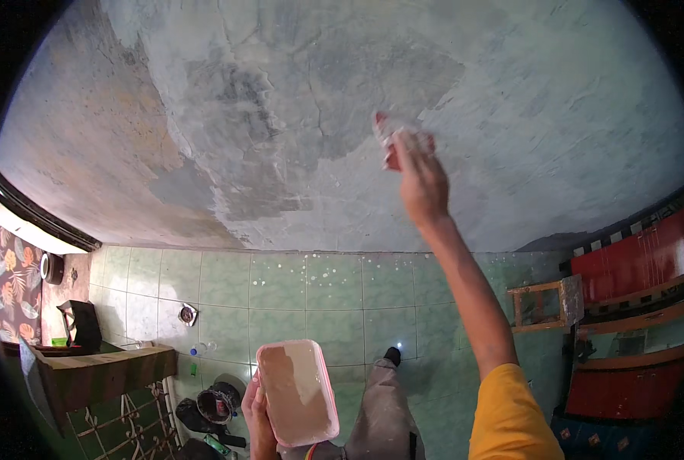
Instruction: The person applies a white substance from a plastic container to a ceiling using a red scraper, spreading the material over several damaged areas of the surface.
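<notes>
My right hand (421, 178) reaches up to the wall with its fingers closed on a red putty spreader (392, 157) smeared with white. The spreader is partly blurred; whether its edge touches the wall I cannot tell. Around it the wall (342, 84) is patchy grey, with smoother pale areas and darker bare ones. Low in front of me, my left hand (258, 410) grips the side of a pink-rimmed rectangular tub (331, 391). Inside lies a smooth beige-grey paste (292, 383), half in shadow.
White drips spot the green tiled floor (334, 295) along the wall's foot. At left stand a metal-framed wooden piece (119, 376) and a black bucket (218, 403). A small wooden frame (539, 305) and a red cabinet (625, 383) are at right.
</notes>
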A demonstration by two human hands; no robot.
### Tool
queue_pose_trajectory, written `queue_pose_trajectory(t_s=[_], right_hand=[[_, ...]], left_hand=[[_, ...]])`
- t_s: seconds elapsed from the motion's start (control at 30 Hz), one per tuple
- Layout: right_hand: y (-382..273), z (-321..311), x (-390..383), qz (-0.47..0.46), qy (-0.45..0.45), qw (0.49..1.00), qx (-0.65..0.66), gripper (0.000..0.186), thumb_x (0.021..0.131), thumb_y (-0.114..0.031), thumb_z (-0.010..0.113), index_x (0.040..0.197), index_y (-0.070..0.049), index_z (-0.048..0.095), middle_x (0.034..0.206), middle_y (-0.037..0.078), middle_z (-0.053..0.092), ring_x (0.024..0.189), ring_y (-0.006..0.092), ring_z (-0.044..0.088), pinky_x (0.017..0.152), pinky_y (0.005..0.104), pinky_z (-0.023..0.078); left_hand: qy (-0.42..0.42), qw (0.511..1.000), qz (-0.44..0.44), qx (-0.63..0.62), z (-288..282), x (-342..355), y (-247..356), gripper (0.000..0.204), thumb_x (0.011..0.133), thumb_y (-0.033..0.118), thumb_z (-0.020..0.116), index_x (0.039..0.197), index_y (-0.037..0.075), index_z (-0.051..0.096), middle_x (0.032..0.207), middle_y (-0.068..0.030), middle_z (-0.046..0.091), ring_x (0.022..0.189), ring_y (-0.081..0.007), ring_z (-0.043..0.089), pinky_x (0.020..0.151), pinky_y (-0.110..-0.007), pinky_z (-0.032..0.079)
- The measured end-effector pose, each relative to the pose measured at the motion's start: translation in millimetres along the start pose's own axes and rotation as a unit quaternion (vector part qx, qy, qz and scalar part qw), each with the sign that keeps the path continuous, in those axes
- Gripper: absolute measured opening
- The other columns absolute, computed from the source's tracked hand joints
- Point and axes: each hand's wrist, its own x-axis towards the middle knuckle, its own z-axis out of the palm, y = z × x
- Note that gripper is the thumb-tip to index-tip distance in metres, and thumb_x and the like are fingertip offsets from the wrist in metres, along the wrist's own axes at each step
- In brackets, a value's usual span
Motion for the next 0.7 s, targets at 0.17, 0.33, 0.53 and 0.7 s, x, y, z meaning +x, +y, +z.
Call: queue_pose_trajectory(t_s=[0.17, 0.33, 0.53, 0.7], right_hand=[[8, -43, 64, 0.016, 0.122, 0.991, -0.058, 0.05, 0.091, 0.003, 0.051, 0.141, 0.0, 0.05, 0.141, 0.021, 0.055, 0.132, 0.0324, 0.053, 0.109, 0.0451, 0.042], [11, 11, -6, -0.009, 0.001, 0.997, -0.082, 0.052, 0.091, 0.001, 0.056, 0.142, -0.001, 0.048, 0.144, 0.019, 0.052, 0.137, 0.0319, 0.048, 0.113, 0.0486, 0.038], [15, -39, 43, 0.006, 0.033, 0.999, -0.01, 0.053, 0.09, 0.003, 0.051, 0.143, -0.002, 0.049, 0.146, 0.02, 0.05, 0.137, 0.0344, 0.047, 0.112, 0.045, 0.038], [43, -33, 69, 0.006, 0.137, 0.98, -0.145, 0.054, 0.091, 0.003, 0.049, 0.144, -0.002, 0.047, 0.148, 0.019, 0.048, 0.138, 0.0345, 0.046, 0.113, 0.0453, 0.037]], left_hand=[[-0.002, 1.0, 0.011, -0.006, -4, -1, -8, 0.055, 0.098, 0.038, 0.056, 0.134, -0.004, 0.055, 0.116, -0.0071, 0.064, 0.104, -0.0144, 0.059, 0.09, -0.027, 0.048], [-0.016, 1.0, 0.021, -0.003, 10, -2, 3, 0.052, 0.098, 0.036, 0.057, 0.131, -0.004, 0.057, 0.115, -0.007, 0.064, 0.106, -0.0138, 0.059, 0.09, -0.027, 0.048], [-0.008, 0.999, 0.035, -0.023, 4, -1, 2, 0.051, 0.098, 0.04, 0.056, 0.127, -0.002, 0.058, 0.111, -0.006, 0.063, 0.1, -0.0136, 0.059, 0.085, -0.027, 0.048], [-0.048, 0.996, 0.047, -0.065, -9, 8, -25, 0.057, 0.096, 0.045, 0.058, 0.13, -0.001, 0.056, 0.114, -0.0061, 0.062, 0.1, -0.0149, 0.059, 0.085, -0.028, 0.049]])
